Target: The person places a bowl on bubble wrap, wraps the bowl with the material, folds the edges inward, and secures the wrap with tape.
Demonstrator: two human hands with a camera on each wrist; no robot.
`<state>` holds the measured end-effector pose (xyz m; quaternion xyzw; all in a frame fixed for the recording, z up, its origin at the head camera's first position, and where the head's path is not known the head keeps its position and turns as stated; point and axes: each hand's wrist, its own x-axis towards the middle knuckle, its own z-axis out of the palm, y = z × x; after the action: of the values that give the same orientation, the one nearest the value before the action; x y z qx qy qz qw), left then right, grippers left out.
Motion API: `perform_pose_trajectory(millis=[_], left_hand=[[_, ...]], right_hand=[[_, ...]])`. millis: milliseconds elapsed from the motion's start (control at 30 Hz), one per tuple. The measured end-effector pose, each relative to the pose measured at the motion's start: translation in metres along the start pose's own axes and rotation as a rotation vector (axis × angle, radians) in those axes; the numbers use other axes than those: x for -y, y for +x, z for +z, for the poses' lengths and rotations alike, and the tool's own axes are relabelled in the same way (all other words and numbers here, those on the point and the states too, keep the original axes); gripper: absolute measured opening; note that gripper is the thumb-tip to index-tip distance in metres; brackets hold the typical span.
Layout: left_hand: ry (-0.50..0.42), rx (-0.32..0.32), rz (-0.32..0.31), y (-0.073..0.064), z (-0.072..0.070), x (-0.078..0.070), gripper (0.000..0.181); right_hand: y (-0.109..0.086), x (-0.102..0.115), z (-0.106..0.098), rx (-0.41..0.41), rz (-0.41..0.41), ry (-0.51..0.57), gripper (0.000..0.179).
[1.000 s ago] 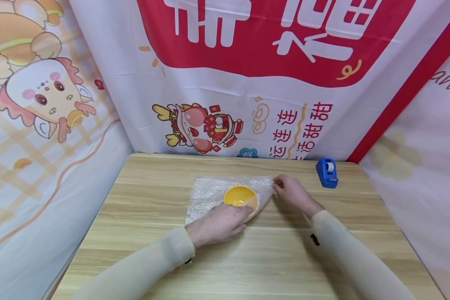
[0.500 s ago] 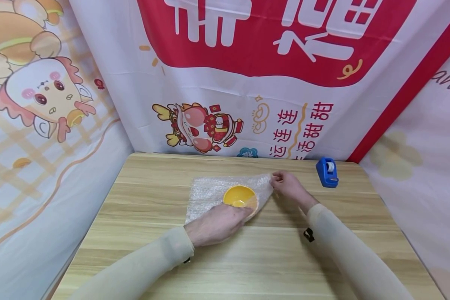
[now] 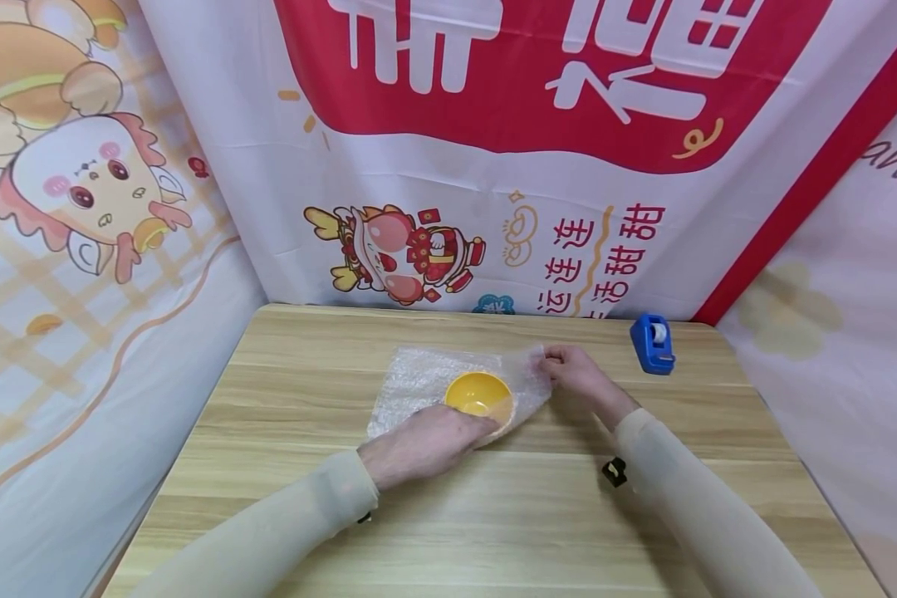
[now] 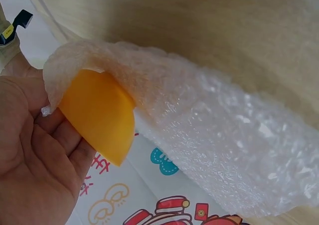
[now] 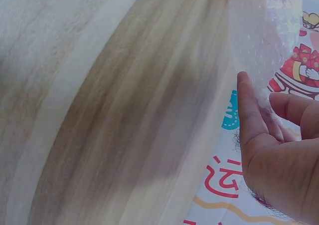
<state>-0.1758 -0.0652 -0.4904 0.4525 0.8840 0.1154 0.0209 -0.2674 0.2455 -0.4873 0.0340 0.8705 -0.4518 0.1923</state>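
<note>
A yellow bowl (image 3: 474, 389) sits on a sheet of clear bubble wrap (image 3: 413, 382), toward the back of the table. Part of the wrap folds over the bowl's right rim. My left hand (image 3: 428, 444) grips the bowl at its near right side, together with the folded wrap. In the left wrist view, its fingers lie against the bowl (image 4: 99, 117), while the wrap (image 4: 209, 125) covers the thumb's tip. My right hand (image 3: 577, 378) pinches the wrap's far right corner. The right wrist view has that wrap (image 5: 261, 40) between thumb and fingers of the hand (image 5: 279, 145).
A blue tape dispenser (image 3: 652, 345) with a roll of tape stands at the table's back right, beyond my right hand. Printed cloth (image 3: 448, 174) hangs right behind the wood-grain table (image 3: 493, 523), with more cloth along both sides.
The wrap's left part has shifted and turned slightly, its far left corner moving right. The right hand lifted a little, then lowered slightly, still pinching the corner. My left hand has edged left, still gripping the bowl.
</note>
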Motion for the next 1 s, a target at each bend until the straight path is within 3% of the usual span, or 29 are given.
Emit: perform_pose_trajectory(millis=[300, 533, 1000], left_hand=[[0.047, 0.005, 0.025, 0.0, 0.002, 0.002, 0.034], [0.064, 0.025, 0.008, 0.001, 0.003, 0.003, 0.034], [0.089, 0.062, 0.014, 0.002, 0.001, 0.003, 0.035]], right_hand=[[-0.007, 0.004, -0.005, 0.0, 0.007, 0.028, 0.052], [-0.018, 0.012, -0.002, 0.008, -0.019, 0.122, 0.053], [-0.027, 0.028, 0.002, 0.014, -0.032, 0.174, 0.057]])
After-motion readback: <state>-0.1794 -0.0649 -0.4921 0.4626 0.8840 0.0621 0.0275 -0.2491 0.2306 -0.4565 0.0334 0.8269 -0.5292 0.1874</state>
